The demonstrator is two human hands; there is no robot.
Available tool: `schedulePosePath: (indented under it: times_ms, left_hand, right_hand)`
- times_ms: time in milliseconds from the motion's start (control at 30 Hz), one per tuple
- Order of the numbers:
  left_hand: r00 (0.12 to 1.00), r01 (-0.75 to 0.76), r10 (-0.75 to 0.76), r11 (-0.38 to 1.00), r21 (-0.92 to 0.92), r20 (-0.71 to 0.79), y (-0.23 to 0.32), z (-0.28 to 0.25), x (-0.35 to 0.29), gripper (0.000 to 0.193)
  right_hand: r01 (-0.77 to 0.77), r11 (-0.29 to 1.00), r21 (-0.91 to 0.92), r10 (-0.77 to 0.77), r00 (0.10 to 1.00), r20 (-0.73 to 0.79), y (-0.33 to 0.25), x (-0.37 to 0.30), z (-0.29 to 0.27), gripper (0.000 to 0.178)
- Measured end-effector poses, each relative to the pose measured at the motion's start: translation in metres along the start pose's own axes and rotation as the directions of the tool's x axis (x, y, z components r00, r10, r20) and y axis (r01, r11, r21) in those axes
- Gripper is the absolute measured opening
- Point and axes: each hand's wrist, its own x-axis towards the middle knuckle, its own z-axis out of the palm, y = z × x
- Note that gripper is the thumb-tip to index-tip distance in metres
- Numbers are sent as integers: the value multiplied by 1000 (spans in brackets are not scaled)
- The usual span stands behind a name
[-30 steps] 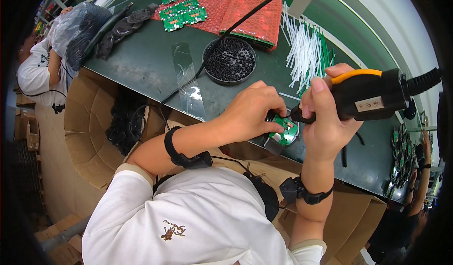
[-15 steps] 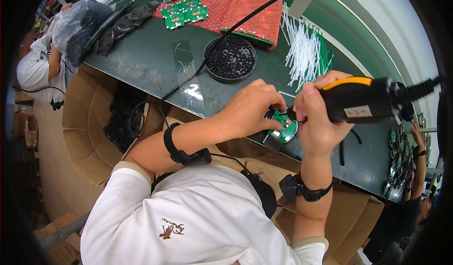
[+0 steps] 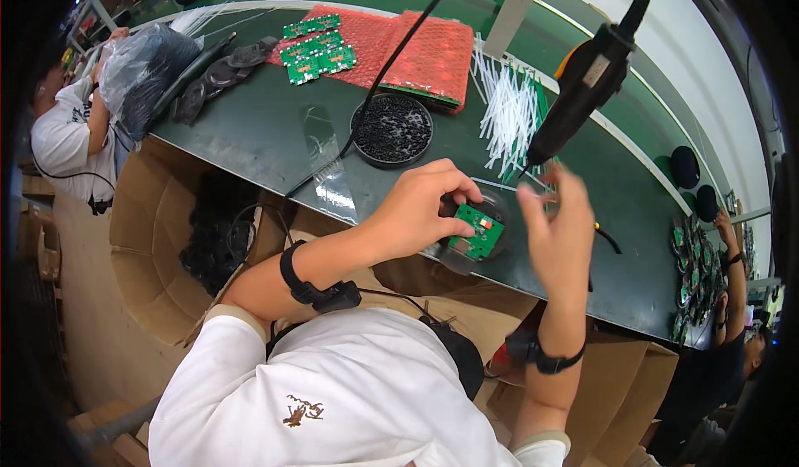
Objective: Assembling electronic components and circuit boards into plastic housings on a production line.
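Observation:
My left hand (image 3: pixel 424 205) grips a small green circuit board (image 3: pixel 484 235) by its left side, thumb on the near corner. The board sits in a dark round housing (image 3: pixel 498 207) at the table's front edge. To the right of it my right hand (image 3: pixel 558 230) is raised with thumb and fingers apart, somewhat blurred, and nothing shows in it. Just beyond those fingers hangs a black electric screwdriver (image 3: pixel 587 88), its tip pointing down and left. A round dish of small black screws (image 3: pixel 393 130) stands beyond my left hand.
White strips (image 3: pixel 509 113) lie in a heap behind the screwdriver. Green boards (image 3: pixel 316 55) rest on red bubble wrap (image 3: pixel 366 34). A black cable (image 3: pixel 391 59) crosses over the dish. Open cardboard box (image 3: pixel 154 234) at left front. Several assembled boards (image 3: pixel 689 275) lie at right, near another person's arm (image 3: pixel 732 275).
My right hand has let go of the screwdriver, which now hangs higher and farther back. My left hand still holds the board, which shows more fully.

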Motion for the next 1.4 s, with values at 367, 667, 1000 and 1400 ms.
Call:
schedulePosePath:
  times_ms: [367,667,1000,1400]
  left_hand:
    - [965,-255,252,966,-48,-72,38,-5,-15,41]
    - [974,-223,223,975,-14,-43,34,-7,-17,38]
    - [989,-65,92,974,215,-118,8,-29,-32,33]
    - [971,-194,234,895,402,-52,-8,-21,-28,15]
  right_hand:
    - [-135,712,689,62,990,129,14,-62,2,26]
    - [-216,740,636,113,973,199,18,-60,1,24]
    - [-260,505,823,521,852,-50,212,0,-90,11]
    - [-55,573,818,805,226,-549,532,24,-347,21]
